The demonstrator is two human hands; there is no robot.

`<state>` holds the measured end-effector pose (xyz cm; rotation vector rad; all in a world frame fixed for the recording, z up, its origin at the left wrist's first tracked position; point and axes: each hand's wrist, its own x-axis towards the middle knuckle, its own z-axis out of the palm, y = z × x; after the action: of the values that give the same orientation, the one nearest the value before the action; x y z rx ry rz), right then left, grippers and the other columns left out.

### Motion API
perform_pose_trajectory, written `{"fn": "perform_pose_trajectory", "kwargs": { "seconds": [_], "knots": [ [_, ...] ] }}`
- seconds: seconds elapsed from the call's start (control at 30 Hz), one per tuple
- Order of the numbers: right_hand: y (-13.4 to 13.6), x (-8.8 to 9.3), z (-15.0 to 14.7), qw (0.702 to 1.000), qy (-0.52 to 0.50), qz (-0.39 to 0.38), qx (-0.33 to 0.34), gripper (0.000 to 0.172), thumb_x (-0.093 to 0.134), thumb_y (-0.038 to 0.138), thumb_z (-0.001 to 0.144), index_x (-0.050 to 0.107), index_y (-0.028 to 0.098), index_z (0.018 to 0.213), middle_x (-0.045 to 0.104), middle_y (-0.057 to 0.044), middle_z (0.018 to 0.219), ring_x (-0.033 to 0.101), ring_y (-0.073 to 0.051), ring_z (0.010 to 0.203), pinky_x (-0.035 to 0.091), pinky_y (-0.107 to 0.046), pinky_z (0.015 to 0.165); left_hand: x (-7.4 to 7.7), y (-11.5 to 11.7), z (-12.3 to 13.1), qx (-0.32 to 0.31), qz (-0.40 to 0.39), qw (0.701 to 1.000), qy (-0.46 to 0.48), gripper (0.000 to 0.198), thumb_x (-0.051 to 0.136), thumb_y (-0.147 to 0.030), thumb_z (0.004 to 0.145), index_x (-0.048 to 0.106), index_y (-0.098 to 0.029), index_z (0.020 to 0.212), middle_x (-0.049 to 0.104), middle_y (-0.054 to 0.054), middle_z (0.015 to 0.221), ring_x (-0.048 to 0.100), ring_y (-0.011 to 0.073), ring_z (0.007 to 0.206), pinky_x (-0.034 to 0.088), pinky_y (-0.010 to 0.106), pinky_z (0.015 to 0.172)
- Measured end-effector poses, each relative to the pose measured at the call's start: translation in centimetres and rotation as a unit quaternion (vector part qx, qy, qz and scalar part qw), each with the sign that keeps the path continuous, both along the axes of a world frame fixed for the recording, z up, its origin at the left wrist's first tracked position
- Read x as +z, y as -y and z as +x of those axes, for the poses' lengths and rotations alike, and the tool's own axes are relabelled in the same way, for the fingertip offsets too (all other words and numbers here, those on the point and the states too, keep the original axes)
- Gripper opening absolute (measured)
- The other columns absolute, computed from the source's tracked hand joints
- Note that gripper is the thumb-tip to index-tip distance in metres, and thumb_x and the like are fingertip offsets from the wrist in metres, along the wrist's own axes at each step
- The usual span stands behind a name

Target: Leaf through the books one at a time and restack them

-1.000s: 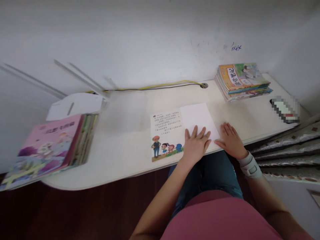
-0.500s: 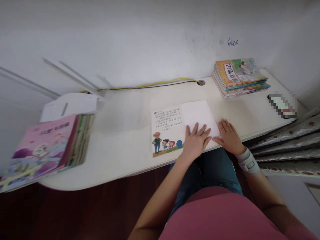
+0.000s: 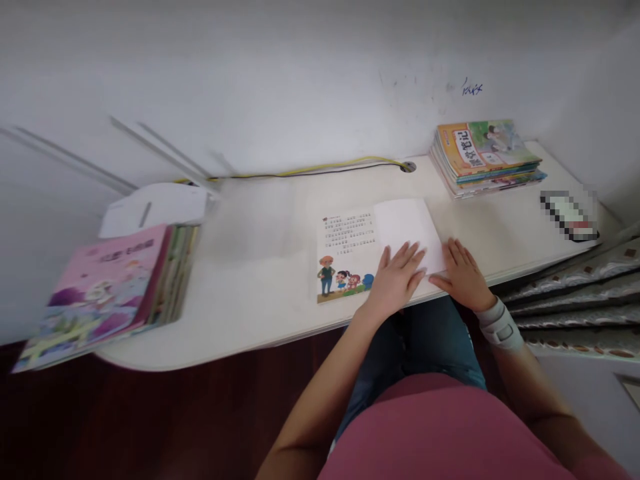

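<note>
An open picture book (image 3: pixel 347 257) lies on the white desk (image 3: pixel 250 293) in front of me. Its left page carries printed text and cartoon figures; the right page looks blank. My left hand (image 3: pixel 397 280) rests flat on the lower part of that blank page, fingers spread. At the book's right edge, my right hand (image 3: pixel 465 277) lies with its fingers stretched out, the thumb touching or close to the page corner. A pale wristband (image 3: pixel 500 325) circles my right wrist.
A stack of books (image 3: pixel 487 157) stands at the back right, near a partly blurred phone-like device (image 3: pixel 570 215). Another book stack (image 3: pixel 110 287) with a pink cover sits at the left. Cables (image 3: pixel 310 169) run along the wall into a desk hole. A patterned curtain (image 3: pixel 575 293) hangs at right.
The whole view has shifted slightly, so the desk and stacks appear further right. My left hand has slid a little across the blank page; my right hand stays by the book's edge.
</note>
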<state>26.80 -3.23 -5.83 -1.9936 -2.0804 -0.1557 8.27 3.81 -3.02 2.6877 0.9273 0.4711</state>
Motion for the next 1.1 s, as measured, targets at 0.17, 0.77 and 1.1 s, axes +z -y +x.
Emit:
{"fn": "perform_pose_trajectory", "kwargs": {
  "seconds": [0.17,0.77,1.1],
  "knots": [
    [0.3,-0.4,0.8,0.999,-0.036,0.002,0.002,0.088,0.033,0.068,0.089,0.024,0.004,0.149,0.030,-0.026,0.152,0.023,-0.032,0.144,0.030,-0.050,0.112,-1.2,-1.5,-6.1,0.203,0.040,0.974,0.091,0.048,0.041,-0.040,0.095,0.050,-0.017,0.136,0.038,0.017,0.151,0.025,0.0325,0.144,0.025,0.057,0.113],
    [-4.5,3.2,-10.6,0.991,0.013,-0.093,0.100,0.075,0.044,0.065,0.087,0.039,0.018,0.146,0.028,-0.023,0.154,0.025,-0.042,0.141,0.025,-0.067,0.106,-1.5,-2.2,-12.3,0.347,-0.081,0.931,0.084,0.059,0.038,-0.040,0.093,0.034,-0.010,0.145,0.061,0.016,0.130,0.054,0.0278,0.124,0.038,0.047,0.107],
    [-4.8,2.7,-9.7,0.990,0.016,-0.094,0.105,0.076,0.040,0.067,0.087,0.038,0.019,0.146,0.026,-0.021,0.155,0.022,-0.042,0.142,0.023,-0.067,0.107,-1.3,-2.2,-11.9,0.351,-0.062,0.933,0.040,0.058,0.035,-0.039,0.094,0.036,-0.008,0.142,0.058,0.019,0.134,0.054,0.0283,0.125,0.032,0.048,0.110]
  ]
}}
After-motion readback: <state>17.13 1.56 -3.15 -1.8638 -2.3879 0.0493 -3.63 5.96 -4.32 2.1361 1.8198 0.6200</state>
